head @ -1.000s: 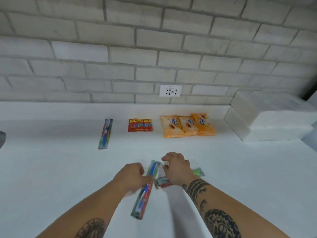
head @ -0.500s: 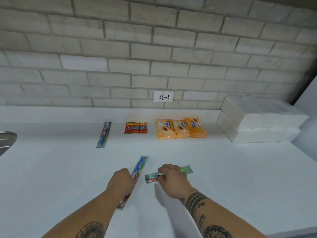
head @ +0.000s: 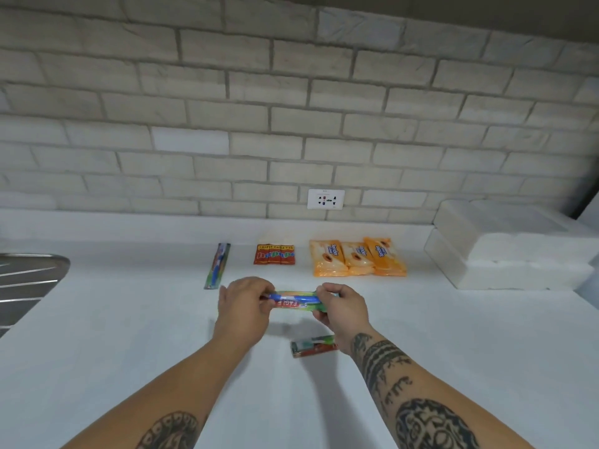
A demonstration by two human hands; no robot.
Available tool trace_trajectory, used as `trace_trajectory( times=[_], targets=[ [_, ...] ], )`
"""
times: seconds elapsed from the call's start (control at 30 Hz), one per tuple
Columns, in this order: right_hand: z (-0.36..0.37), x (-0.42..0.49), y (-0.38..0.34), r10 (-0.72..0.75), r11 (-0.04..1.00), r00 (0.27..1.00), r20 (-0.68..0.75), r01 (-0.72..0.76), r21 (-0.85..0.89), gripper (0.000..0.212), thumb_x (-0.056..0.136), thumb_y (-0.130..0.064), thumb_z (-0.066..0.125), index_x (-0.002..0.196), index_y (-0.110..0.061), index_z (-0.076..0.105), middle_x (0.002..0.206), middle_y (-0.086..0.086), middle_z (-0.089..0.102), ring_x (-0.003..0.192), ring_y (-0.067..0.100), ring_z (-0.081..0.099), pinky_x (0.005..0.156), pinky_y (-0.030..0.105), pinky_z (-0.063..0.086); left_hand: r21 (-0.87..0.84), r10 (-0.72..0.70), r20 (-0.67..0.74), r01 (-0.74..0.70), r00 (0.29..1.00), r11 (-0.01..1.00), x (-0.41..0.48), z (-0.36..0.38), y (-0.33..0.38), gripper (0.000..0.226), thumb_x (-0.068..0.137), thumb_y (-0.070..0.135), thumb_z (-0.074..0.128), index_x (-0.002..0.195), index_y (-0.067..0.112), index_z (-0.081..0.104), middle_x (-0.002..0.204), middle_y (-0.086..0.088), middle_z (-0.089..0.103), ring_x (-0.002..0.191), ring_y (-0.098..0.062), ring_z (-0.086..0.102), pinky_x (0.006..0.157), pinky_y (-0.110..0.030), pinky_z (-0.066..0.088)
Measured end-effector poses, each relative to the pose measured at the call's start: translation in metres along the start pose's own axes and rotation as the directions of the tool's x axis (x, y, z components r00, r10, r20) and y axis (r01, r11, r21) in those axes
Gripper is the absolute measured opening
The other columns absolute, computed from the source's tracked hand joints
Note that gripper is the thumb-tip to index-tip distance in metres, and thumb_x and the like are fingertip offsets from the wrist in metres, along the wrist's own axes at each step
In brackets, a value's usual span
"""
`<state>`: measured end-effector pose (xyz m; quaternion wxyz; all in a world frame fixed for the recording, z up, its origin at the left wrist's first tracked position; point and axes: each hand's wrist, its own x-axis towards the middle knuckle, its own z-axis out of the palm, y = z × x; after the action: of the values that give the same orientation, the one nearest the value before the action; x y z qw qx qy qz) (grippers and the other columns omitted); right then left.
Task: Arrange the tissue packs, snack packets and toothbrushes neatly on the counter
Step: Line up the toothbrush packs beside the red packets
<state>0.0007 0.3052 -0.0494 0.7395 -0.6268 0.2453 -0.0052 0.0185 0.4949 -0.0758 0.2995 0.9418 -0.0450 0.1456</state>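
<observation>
Fingers (head: 264,298) of the left hand (head: 243,306) are pinching one end of a packaged toothbrush (head: 293,299) while the right hand (head: 343,307) is clamping the other end, holding it level above the white counter (head: 129,351), its long axis running left to right. The toothbrush already placed (head: 217,265) is lying just beyond the left hand, pointing toward the wall, so the held one likely needs turning to match. Another packaged toothbrush (head: 312,346) is waiting on the counter under the right wrist. Farther back, red snack packets (head: 275,254), orange snack packets (head: 356,257) and stacked tissue packs (head: 505,251) are sitting in a row, none blocking the way.
</observation>
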Motion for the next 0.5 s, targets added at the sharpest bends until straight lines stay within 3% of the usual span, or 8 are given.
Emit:
trace_trajectory(
  times=[0.07, 0.1, 0.17, 0.2, 0.3, 0.43, 0.5],
  targets=[
    [0.003, 0.000, 0.000, 0.025, 0.992, 0.999, -0.047, -0.019, 0.126, 0.015, 0.092, -0.016, 0.076, 0.105, -0.013, 0.069, 0.106, 0.015, 0.072, 0.084, 0.024, 0.073, 0.068, 0.027, 0.061, -0.108, -0.164, -0.161, 0.148, 0.973, 0.983, 0.001, 0.000, 0.000, 0.036, 0.089, 0.027, 0.075, 0.124, 0.026, 0.066, 0.132, 0.004, 0.062, 0.125, -0.029, 0.054, 0.109, -0.053, 0.041],
    [0.004, 0.000, 0.002, 0.030, 0.985, 0.997, -0.064, -0.019, 0.171, 0.016, 0.091, -0.016, 0.076, 0.105, -0.012, 0.069, 0.106, 0.015, 0.071, 0.084, 0.023, 0.072, 0.069, 0.028, 0.062, -0.231, -0.289, -0.164, 0.248, 0.943, 0.941, 0.002, -0.001, 0.002, 0.047, 0.090, 0.024, 0.075, 0.135, 0.020, 0.060, 0.142, -0.002, 0.056, 0.131, -0.032, 0.050, 0.110, -0.050, 0.043],
    [0.008, 0.001, 0.005, 0.033, 0.974, 0.996, -0.088, -0.013, 0.228, 0.019, 0.091, -0.016, 0.077, 0.106, -0.010, 0.067, 0.107, 0.015, 0.070, 0.086, 0.021, 0.072, 0.072, 0.029, 0.063, -0.497, -0.511, 0.005, 0.446, 0.860, 0.745, 0.005, -0.004, 0.007, 0.059, 0.094, 0.024, 0.072, 0.147, 0.012, 0.048, 0.144, -0.009, 0.054, 0.131, -0.032, 0.053, 0.107, -0.045, 0.046],
    [0.012, 0.000, 0.006, 0.037, 0.970, 0.995, -0.090, -0.014, 0.242, 0.021, 0.091, -0.016, 0.077, 0.107, -0.009, 0.066, 0.107, 0.015, 0.069, 0.087, 0.021, 0.072, 0.072, 0.029, 0.063, -0.585, -0.564, 0.125, 0.520, 0.816, 0.622, 0.007, -0.006, 0.009, 0.058, 0.096, 0.026, 0.069, 0.147, 0.010, 0.048, 0.136, -0.008, 0.060, 0.124, -0.031, 0.059, 0.104, -0.044, 0.049],
    [0.024, 0.001, 0.013, 0.049, 0.966, 0.996, -0.069, -0.030, 0.255, 0.023, 0.091, -0.017, 0.076, 0.108, -0.006, 0.065, 0.108, 0.015, 0.069, 0.093, 0.023, 0.073, 0.073, 0.030, 0.063, -0.682, -0.521, 0.417, 0.635, 0.745, 0.362, 0.010, -0.007, 0.014, 0.034, 0.101, 0.024, 0.063, 0.131, 0.009, 0.060, 0.114, -0.007, 0.069, 0.103, -0.024, 0.069, 0.089, -0.041, 0.059],
    [0.041, 0.004, 0.026, 0.055, 0.986, 0.997, 0.053, -0.063, 0.155, 0.022, 0.093, -0.015, 0.074, 0.109, -0.004, 0.063, 0.111, 0.015, 0.070, 0.097, 0.028, 0.073, 0.074, 0.033, 0.064, -0.742, -0.503, 0.480, 0.638, 0.719, 0.204, 0.020, 0.003, 0.007, 0.028, 0.101, 0.018, 0.064, 0.127, 0.011, 0.057, 0.115, -0.009, 0.072, 0.099, -0.024, 0.073, 0.078, -0.035, 0.061],
    [0.051, 0.004, 0.033, 0.061, 0.997, 0.983, 0.172, -0.069, 0.043, 0.021, 0.094, -0.014, 0.073, 0.110, -0.006, 0.062, 0.111, 0.014, 0.070, 0.095, 0.029, 0.074, 0.075, 0.036, 0.064, -0.746, -0.535, 0.461, 0.635, 0.708, 0.199, 0.026, 0.004, -0.003, 0.028, 0.099, 0.015, 0.068, 0.124, 0.012, 0.055, 0.113, -0.012, 0.073, 0.093, -0.025, 0.075, 0.069, -0.033, 0.061]
  ],
)
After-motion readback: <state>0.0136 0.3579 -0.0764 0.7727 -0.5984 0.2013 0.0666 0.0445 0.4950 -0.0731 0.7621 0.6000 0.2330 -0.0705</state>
